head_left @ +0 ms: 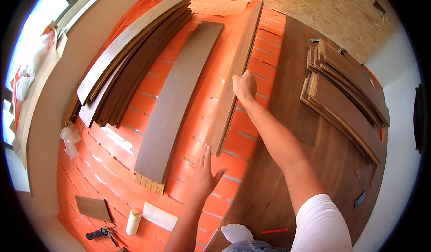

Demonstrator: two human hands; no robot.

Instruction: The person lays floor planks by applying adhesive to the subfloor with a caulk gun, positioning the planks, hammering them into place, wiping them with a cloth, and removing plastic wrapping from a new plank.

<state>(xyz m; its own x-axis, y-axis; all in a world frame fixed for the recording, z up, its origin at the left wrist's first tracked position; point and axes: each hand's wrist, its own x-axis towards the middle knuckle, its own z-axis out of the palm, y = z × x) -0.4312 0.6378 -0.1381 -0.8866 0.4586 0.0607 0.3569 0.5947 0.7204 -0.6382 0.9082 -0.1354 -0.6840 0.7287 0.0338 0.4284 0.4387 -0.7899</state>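
Observation:
A long brown floorboard (223,117) stands tilted up over the orange slotted underlay (148,88), running away from me. My right hand (245,85) is closed on its right edge, about midway along. My left hand (205,176) is open at the near end, thumb apart and fingers stretched out. Its fingertips reach the board's near left corner; whether they press on it I cannot tell. Left of this, a grey-brown floorboard (179,104) lies on the underlay, light wood showing at its near end. Right of the held board begins the laid dark wood floor (280,135).
Stacked boards (134,41) lie at the far left. More board piles (345,104) rest on the laid floor at right. A caulking gun (99,233), white roll (133,222), board offcut (93,208) and white strip (160,216) lie near left. A red pencil (275,231) is near my foot.

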